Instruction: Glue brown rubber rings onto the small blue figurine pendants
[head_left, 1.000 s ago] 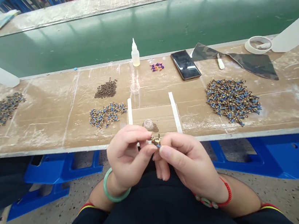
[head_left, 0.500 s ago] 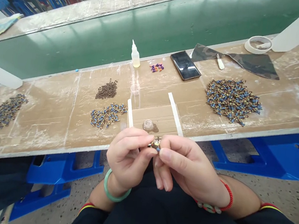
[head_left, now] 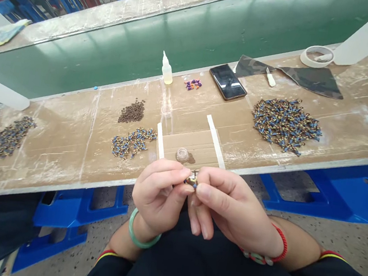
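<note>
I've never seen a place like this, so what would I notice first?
You'd notice the left hand and right hand pinching a tiny blue-and-gold piece up front. Behind them, on the long workbench, lie heaps of similar pieces, the biggest heap to the right. A black phone lies near the far edge.

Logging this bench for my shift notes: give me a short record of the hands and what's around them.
left hand: pinching a small brass-and-blue piece; green bangle on wrist
right hand: pinching the same piece; red cord bracelet on wrist
nearest item: small clear jar on cardboard
piles on bench: blue-and-brass pieces, more of them, dark beads
further back: dropper bottle, phone, tape roll, camouflage fabric
</note>
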The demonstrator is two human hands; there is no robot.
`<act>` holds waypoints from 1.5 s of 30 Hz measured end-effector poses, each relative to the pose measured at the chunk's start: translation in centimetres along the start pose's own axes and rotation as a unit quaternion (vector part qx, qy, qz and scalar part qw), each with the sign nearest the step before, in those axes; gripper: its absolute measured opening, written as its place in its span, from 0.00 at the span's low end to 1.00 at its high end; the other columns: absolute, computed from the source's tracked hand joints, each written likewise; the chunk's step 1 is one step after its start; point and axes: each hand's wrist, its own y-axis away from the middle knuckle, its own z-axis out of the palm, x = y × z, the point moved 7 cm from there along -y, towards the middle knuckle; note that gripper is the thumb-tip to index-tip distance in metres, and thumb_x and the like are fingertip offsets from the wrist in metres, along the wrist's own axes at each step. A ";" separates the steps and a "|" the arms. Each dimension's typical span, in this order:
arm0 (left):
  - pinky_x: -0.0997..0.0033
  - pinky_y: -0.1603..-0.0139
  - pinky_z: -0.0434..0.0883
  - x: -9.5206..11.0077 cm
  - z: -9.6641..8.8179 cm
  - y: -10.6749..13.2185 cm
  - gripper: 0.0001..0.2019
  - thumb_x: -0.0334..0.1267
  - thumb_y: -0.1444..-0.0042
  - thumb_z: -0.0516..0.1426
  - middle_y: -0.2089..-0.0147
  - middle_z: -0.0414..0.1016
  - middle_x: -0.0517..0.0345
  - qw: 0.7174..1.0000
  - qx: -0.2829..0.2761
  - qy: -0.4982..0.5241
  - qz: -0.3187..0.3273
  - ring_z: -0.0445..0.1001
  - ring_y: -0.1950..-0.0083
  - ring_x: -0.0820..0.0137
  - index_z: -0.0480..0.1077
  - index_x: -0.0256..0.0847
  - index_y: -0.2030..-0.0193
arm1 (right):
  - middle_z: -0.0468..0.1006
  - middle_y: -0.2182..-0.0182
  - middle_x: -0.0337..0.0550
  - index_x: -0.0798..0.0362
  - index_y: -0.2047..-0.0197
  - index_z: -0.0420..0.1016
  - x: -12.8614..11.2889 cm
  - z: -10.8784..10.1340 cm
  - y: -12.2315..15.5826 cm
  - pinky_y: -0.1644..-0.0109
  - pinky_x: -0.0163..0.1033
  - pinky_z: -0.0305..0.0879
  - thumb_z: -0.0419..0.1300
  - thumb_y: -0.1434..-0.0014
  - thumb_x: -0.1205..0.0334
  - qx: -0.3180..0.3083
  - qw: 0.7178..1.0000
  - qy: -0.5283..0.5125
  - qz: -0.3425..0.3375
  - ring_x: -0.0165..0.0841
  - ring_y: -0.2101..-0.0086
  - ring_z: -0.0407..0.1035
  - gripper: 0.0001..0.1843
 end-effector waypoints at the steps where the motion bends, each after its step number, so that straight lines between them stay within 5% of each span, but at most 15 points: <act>1: 0.75 0.59 0.80 0.0 0.0 0.1 0.06 0.38 0.28 0.64 0.57 0.83 0.60 1.000 0.001 0.001 0.001 0.82 0.59 0.75 0.80 0.43 0.48 | 0.75 0.82 0.35 0.53 0.69 0.69 0.0 0.0 0.0 0.68 0.30 0.70 0.68 0.27 0.48 0.001 1.000 0.003 0.001 0.27 0.77 0.72 0.23; 8: 0.76 0.58 0.79 -0.2 0.3 0.4 0.08 0.37 0.29 0.64 0.57 0.83 0.60 1.000 0.002 0.015 0.000 0.81 0.59 0.76 0.80 0.44 0.46 | 0.74 0.83 0.35 0.51 0.69 0.67 -0.2 -0.1 -0.1 0.68 0.33 0.71 0.67 0.27 0.44 0.006 0.999 0.039 -0.013 0.29 0.77 0.73 0.25; 11: 0.75 0.58 0.79 -1.1 0.8 0.5 0.08 0.39 0.29 0.64 0.56 0.83 0.59 0.998 -0.003 0.044 -0.037 0.81 0.60 0.75 0.81 0.47 0.45 | 0.78 0.79 0.38 0.51 0.70 0.71 -1.9 -0.8 0.1 0.68 0.33 0.71 0.64 0.25 0.50 0.048 0.969 0.220 -0.103 0.30 0.75 0.75 0.22; 14: 0.75 0.62 0.77 -3.4 0.1 1.2 0.12 0.40 0.30 0.65 0.51 0.84 0.57 0.988 0.034 0.080 -0.132 0.77 0.64 0.76 0.82 0.50 0.43 | 0.82 0.74 0.40 0.50 0.68 0.78 -4.3 -2.7 1.6 0.67 0.35 0.70 0.63 0.26 0.61 0.138 0.829 0.491 -0.230 0.31 0.74 0.76 0.15; 17: 0.77 0.68 0.73 -5.7 -2.6 2.1 0.12 0.37 0.36 0.67 0.51 0.85 0.57 0.969 0.126 0.066 -0.201 0.75 0.65 0.77 0.84 0.49 0.46 | 0.84 0.70 0.41 0.50 0.60 0.83 -5.9 -6.4 4.2 0.62 0.38 0.70 0.64 0.27 0.64 0.226 0.626 0.676 -0.315 0.33 0.70 0.77 0.09; 19: 0.77 0.71 0.70 -6.9 -4.9 2.7 0.09 0.35 0.40 0.69 0.57 0.85 0.56 0.957 0.183 0.038 -0.224 0.74 0.67 0.76 0.85 0.45 0.53 | 0.85 0.67 0.43 0.51 0.60 0.84 -6.3 -9.9 5.9 0.60 0.39 0.69 0.61 0.25 0.61 0.277 0.491 0.765 -0.310 0.34 0.68 0.77 0.11; 23: 0.75 0.73 0.66 -9.0 -8.1 3.7 0.05 0.35 0.46 0.70 0.65 0.82 0.58 0.933 0.238 -0.023 -0.268 0.73 0.69 0.74 0.83 0.40 0.63 | 0.78 0.75 0.46 0.53 0.69 0.78 -7.2 -16.9 8.0 0.64 0.42 0.57 0.59 0.26 0.60 0.347 0.417 0.806 -0.238 0.36 0.72 0.69 0.19; 28: 0.72 0.69 0.67 -10.3 -9.6 4.4 0.07 0.37 0.49 0.70 0.66 0.81 0.58 0.918 0.234 -0.093 -0.305 0.75 0.67 0.72 0.80 0.38 0.64 | 0.74 0.76 0.45 0.53 0.71 0.75 -7.1 -20.3 8.0 0.64 0.42 0.53 0.59 0.27 0.58 0.384 0.391 0.816 -0.185 0.37 0.71 0.67 0.19; 34: 0.66 0.61 0.72 -10.9 -12.6 4.8 0.10 0.39 0.47 0.69 0.60 0.83 0.57 0.893 0.212 -0.211 -0.336 0.76 0.64 0.69 0.82 0.39 0.58 | 0.73 0.78 0.41 0.54 0.62 0.81 -6.9 -19.7 8.4 0.64 0.42 0.61 0.63 0.26 0.50 0.400 0.400 0.797 -0.214 0.37 0.73 0.69 0.18; 39: 0.64 0.60 0.73 -11.3 -15.8 5.3 0.16 0.46 0.43 0.68 0.61 0.80 0.55 0.860 0.128 -0.376 -0.320 0.74 0.65 0.68 0.82 0.38 0.53 | 0.83 0.69 0.44 0.50 0.61 0.81 -5.7 -16.1 6.8 0.59 0.42 0.71 0.60 0.24 0.58 0.330 0.474 0.769 -0.274 0.37 0.68 0.77 0.13; 42: 0.66 0.63 0.74 -11.3 -15.9 5.7 0.14 0.45 0.41 0.64 0.63 0.78 0.53 0.860 0.033 -0.417 -0.292 0.74 0.65 0.67 0.80 0.36 0.55 | 0.85 0.63 0.45 0.49 0.57 0.81 -4.7 -14.2 4.7 0.54 0.43 0.74 0.62 0.27 0.63 0.268 0.532 0.738 -0.318 0.39 0.62 0.80 0.06; 45: 0.68 0.62 0.77 -11.8 -16.2 6.4 0.12 0.44 0.39 0.62 0.59 0.80 0.52 0.851 0.002 -0.430 -0.301 0.77 0.63 0.67 0.79 0.38 0.55 | 0.85 0.63 0.43 0.48 0.56 0.81 -3.7 -14.0 2.8 0.56 0.43 0.73 0.63 0.28 0.63 0.229 0.573 0.719 -0.318 0.38 0.63 0.80 0.05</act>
